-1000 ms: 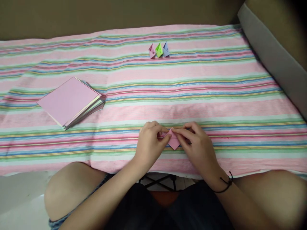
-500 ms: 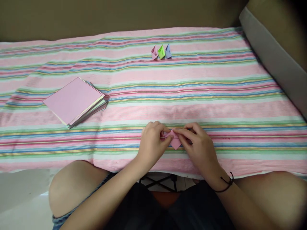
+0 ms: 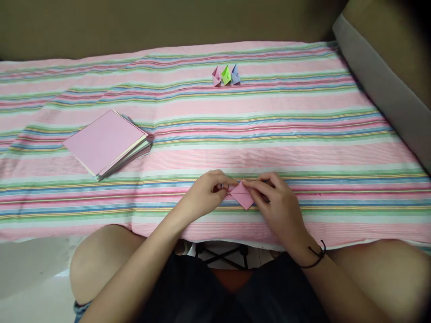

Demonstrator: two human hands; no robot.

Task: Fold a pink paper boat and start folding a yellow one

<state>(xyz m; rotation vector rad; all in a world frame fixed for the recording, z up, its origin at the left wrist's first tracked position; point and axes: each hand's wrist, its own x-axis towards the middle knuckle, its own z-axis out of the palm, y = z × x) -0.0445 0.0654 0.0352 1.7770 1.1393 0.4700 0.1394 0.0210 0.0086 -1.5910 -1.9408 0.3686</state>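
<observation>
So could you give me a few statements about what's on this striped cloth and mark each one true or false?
1. Both hands are on a small pink folded paper. True: the left hand and the right hand meet at it.
2. Three small folded pieces stand at the far side of the striped cloth. True: pink, green and blue, side by side.
3. The paper stack lies to the right of the hands. False: it lies to their left.
4. The top sheet of the stack is green. False: it is pink.
5. A dark cord circles the left wrist. False: it is on the right wrist.
</observation>
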